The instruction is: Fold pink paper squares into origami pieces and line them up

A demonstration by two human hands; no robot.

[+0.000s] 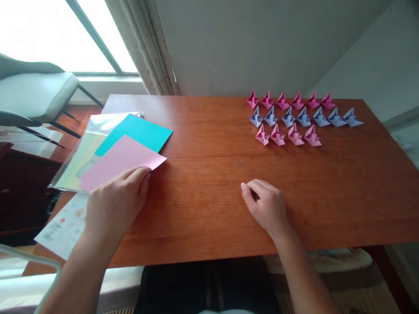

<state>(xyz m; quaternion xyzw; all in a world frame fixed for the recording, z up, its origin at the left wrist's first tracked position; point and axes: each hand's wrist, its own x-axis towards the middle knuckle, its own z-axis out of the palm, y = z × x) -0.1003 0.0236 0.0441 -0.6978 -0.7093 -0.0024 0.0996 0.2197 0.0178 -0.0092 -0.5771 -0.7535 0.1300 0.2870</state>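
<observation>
My left hand (pixel 117 199) pinches the near edge of a pink sheet of paper (pixel 122 161) between thumb and fingers. Beneath that sheet lies a teal sheet of paper (pixel 138 134), resting partly on a clear plastic packet (pixel 81 155) of paper. My right hand (pixel 264 202) rests on the table, fingers curled in and thumb against them, with nothing visible in it. Beyond it, to the right, folded paper figures stand in three rows: dark pink figures (pixel 283 102) at the back, light blue figures (pixel 304 118) in the middle and light pink figures (pixel 294 135) in front.
The brown wooden table (pixel 201 193) meets the wall at its far edge. A printed white sheet (pixel 64 225) hangs over its left edge. A grey chair (pixel 36 91) stands by the window at the left, next to a curtain (pixel 138 35).
</observation>
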